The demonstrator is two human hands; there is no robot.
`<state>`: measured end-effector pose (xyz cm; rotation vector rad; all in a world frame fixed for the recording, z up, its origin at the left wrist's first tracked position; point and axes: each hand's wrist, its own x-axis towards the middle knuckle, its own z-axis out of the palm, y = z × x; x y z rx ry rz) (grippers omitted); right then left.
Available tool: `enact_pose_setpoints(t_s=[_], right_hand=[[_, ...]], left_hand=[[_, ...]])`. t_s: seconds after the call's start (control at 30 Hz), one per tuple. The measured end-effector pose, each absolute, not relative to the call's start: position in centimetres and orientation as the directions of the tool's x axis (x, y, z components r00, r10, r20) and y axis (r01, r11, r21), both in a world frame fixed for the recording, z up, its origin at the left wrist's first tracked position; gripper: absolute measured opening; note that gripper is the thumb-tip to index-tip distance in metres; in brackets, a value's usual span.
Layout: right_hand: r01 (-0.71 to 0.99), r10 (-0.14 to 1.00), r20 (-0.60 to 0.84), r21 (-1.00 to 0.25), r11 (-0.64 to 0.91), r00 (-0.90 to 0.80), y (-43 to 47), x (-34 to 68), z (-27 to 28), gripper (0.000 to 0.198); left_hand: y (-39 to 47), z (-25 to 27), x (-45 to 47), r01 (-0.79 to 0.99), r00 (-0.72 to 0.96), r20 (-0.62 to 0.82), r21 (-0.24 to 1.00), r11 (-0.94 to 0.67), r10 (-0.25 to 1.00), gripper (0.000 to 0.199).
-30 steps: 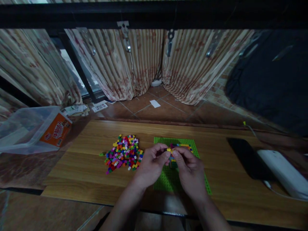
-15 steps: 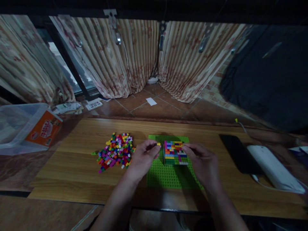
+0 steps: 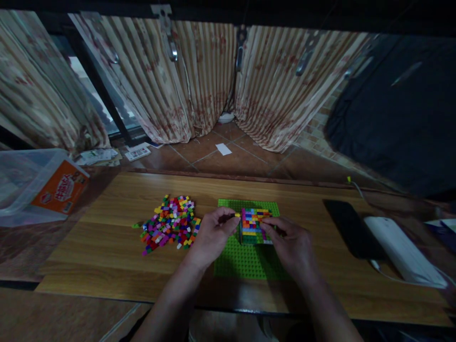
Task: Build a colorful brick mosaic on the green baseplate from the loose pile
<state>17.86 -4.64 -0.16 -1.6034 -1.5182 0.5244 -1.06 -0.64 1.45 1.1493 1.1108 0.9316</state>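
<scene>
A block built of many-coloured toy bricks (image 3: pixel 251 225) stands on a green studded baseplate (image 3: pixel 245 261). My left hand (image 3: pixel 215 232) is at the block's left side, thumb and forefinger pinching a small yellow brick (image 3: pixel 237 215). Over the right part of the block, my right hand (image 3: pixel 290 237) has its thumb and fingertips pinched together at the top bricks. Whatever sits between those fingertips is too small to make out. Left of my left hand lies a loose heap of small coloured bricks (image 3: pixel 171 221).
The wooden table (image 3: pixel 117 261) carries a black phone (image 3: pixel 352 230) and a white power bank (image 3: pixel 401 249) with a cable at the right. Off its left end stands a clear plastic box (image 3: pixel 26 190) with an orange label. Striped curtains (image 3: pixel 203 76) hang behind.
My right hand has moved left and slightly down across the top of the brick block. My left hand still pinches the yellow brick, now a little nearer the block. The view has shifted slightly.
</scene>
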Motion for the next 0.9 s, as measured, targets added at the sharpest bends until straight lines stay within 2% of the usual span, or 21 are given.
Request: enact_pose_setpoints(t_s=[0.27,0.6,0.9], right_hand=[[0.675,0.933,0.298,-0.733,0.087,0.204,-4.63,17.08,0.09,0.019],[0.546,0.925,0.201,-0.838,-0.009,0.322,-4.84,17.40,-0.03,0.025],[0.475,0.933,0.169,-0.880,-0.002,0.317,-4.59,17.56,-0.41,0.023]], left_hand=[[-0.65,1.23,-1.20,-0.009,0.219,-0.170,0.984,0.176,0.961,0.017],[-0.67,1.33,-1.39,-0.001,0.204,-0.147,0.989,0.150,0.968,0.016],[-0.72,1.44,-1.44,-0.014,0.194,-0.160,0.986,0.166,0.968,0.016]])
